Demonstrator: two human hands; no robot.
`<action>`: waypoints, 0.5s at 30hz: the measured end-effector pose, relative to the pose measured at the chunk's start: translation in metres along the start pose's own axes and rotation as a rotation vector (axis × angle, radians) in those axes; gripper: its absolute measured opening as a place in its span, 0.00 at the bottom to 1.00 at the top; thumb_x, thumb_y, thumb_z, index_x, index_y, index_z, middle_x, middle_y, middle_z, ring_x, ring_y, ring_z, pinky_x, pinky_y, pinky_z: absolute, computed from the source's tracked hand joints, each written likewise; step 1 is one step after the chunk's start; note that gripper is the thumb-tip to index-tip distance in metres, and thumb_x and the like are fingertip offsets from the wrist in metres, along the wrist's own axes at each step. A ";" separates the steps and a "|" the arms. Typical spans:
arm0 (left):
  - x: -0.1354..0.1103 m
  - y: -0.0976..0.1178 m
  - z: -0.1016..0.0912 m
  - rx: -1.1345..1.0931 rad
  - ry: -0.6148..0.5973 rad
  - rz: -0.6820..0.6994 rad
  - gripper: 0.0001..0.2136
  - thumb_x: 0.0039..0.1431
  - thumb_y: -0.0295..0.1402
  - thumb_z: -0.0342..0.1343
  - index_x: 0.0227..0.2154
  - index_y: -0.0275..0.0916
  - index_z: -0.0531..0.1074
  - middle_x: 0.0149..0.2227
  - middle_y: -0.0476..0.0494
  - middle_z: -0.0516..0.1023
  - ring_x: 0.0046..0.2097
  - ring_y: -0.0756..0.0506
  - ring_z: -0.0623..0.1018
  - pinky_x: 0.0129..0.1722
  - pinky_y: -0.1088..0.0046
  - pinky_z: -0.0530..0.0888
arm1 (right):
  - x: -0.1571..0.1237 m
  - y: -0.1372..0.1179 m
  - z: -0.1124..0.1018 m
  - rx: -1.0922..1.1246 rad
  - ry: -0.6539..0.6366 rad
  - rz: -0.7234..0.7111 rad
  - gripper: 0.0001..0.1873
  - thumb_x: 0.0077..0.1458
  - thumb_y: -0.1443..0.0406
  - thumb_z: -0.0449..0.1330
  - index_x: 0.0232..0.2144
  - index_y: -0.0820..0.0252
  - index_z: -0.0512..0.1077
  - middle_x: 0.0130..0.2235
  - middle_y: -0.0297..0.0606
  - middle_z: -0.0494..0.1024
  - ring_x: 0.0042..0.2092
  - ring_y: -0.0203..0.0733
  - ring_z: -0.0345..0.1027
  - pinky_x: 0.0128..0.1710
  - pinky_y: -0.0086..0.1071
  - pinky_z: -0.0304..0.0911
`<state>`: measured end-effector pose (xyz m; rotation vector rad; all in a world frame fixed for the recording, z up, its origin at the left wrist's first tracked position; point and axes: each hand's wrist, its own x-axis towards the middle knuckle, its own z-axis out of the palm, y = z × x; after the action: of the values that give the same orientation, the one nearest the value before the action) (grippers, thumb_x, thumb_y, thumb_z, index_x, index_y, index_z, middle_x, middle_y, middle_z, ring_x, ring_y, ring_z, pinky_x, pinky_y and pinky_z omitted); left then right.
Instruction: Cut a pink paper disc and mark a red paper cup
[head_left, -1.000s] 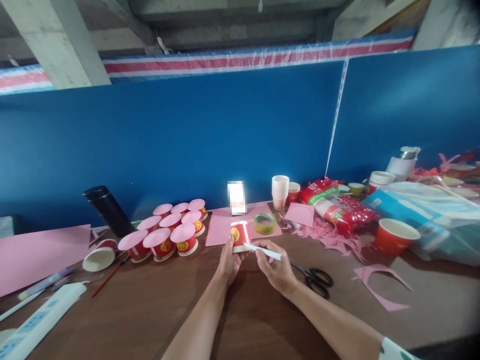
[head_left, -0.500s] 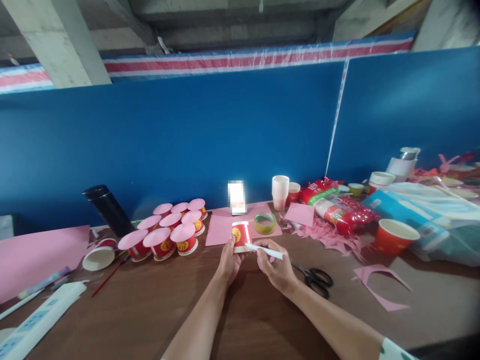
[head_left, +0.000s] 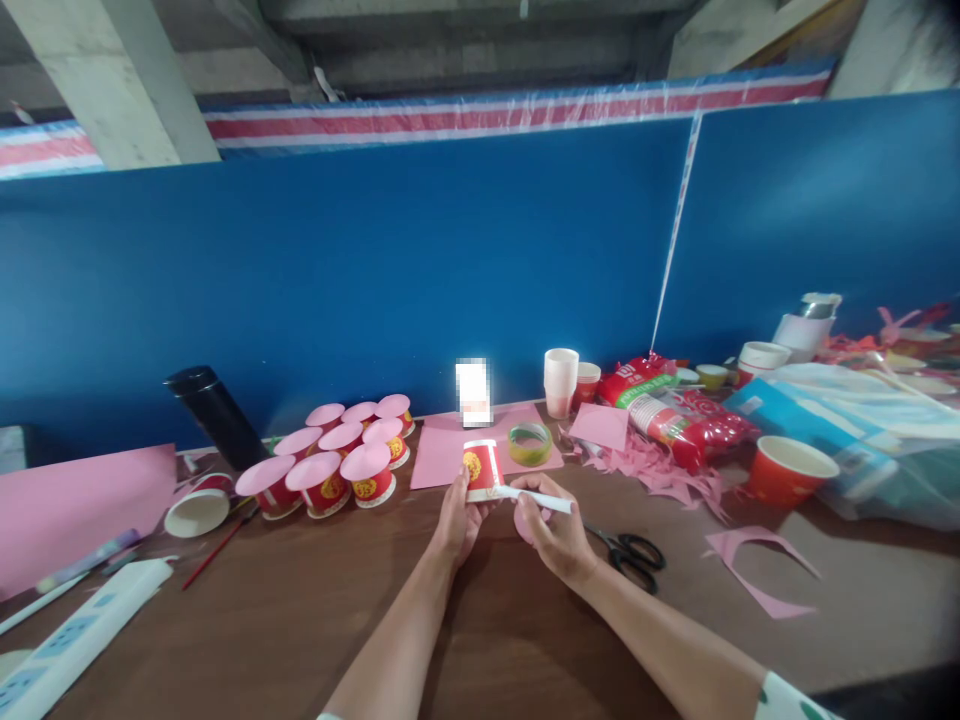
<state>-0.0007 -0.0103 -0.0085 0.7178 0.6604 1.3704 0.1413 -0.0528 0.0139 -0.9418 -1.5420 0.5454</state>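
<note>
My left hand (head_left: 456, 520) is wrapped round a red paper cup (head_left: 481, 472), which stands upside down with its pale rim at the bottom. The cup bears a gold print and a white band along its top. A slim white pen (head_left: 544, 499) is pinched in my right hand (head_left: 555, 530), its narrow end touching the cup's right side near the rim. Under the right fingers shows a bit of pink paper (head_left: 523, 520), mostly hidden. Just right of that hand lie black-handled scissors (head_left: 637, 560).
Several upturned cups topped with pink discs (head_left: 313, 468) stand left, near a black bottle (head_left: 217, 415). A tape roll (head_left: 529, 445) rests on pink paper (head_left: 435, 455) behind my hands. Rightward are stacked cups (head_left: 561, 385), a red cup pack (head_left: 675, 415), an orange cup (head_left: 791, 472) and pink scraps.
The pen has shifted slightly right and turned flatter, its tip still at the cup. More pink paper shows under my right hand. The left hand's grip stays the same.
</note>
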 end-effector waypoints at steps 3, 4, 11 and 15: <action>0.000 0.000 0.000 -0.007 -0.007 0.004 0.19 0.53 0.44 0.52 0.40 0.33 0.70 0.36 0.39 0.76 0.39 0.43 0.76 0.41 0.65 0.70 | 0.000 0.001 0.000 -0.030 -0.021 -0.012 0.08 0.55 0.64 0.52 0.33 0.61 0.69 0.26 0.35 0.71 0.25 0.34 0.60 0.26 0.28 0.59; 0.000 0.000 0.000 -0.010 -0.010 0.006 0.19 0.52 0.44 0.52 0.40 0.33 0.70 0.36 0.39 0.76 0.39 0.43 0.76 0.41 0.65 0.70 | 0.000 0.002 0.000 -0.029 -0.020 -0.016 0.08 0.56 0.64 0.51 0.33 0.61 0.69 0.27 0.35 0.71 0.25 0.34 0.60 0.27 0.28 0.59; -0.001 0.000 0.000 -0.007 -0.010 0.012 0.18 0.52 0.44 0.53 0.40 0.34 0.70 0.36 0.39 0.76 0.40 0.43 0.76 0.41 0.64 0.70 | 0.000 0.002 0.001 -0.048 -0.024 -0.018 0.08 0.55 0.64 0.52 0.34 0.60 0.69 0.29 0.36 0.73 0.28 0.36 0.65 0.29 0.29 0.61; -0.002 0.001 0.002 0.007 -0.018 0.012 0.18 0.53 0.44 0.52 0.39 0.33 0.70 0.36 0.38 0.76 0.40 0.43 0.76 0.41 0.65 0.70 | 0.000 -0.002 0.001 -0.089 -0.023 -0.011 0.08 0.54 0.64 0.53 0.34 0.60 0.70 0.27 0.34 0.72 0.27 0.35 0.65 0.26 0.26 0.60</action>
<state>-0.0002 -0.0121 -0.0066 0.7396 0.6478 1.3715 0.1401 -0.0533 0.0151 -0.9971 -1.6021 0.4845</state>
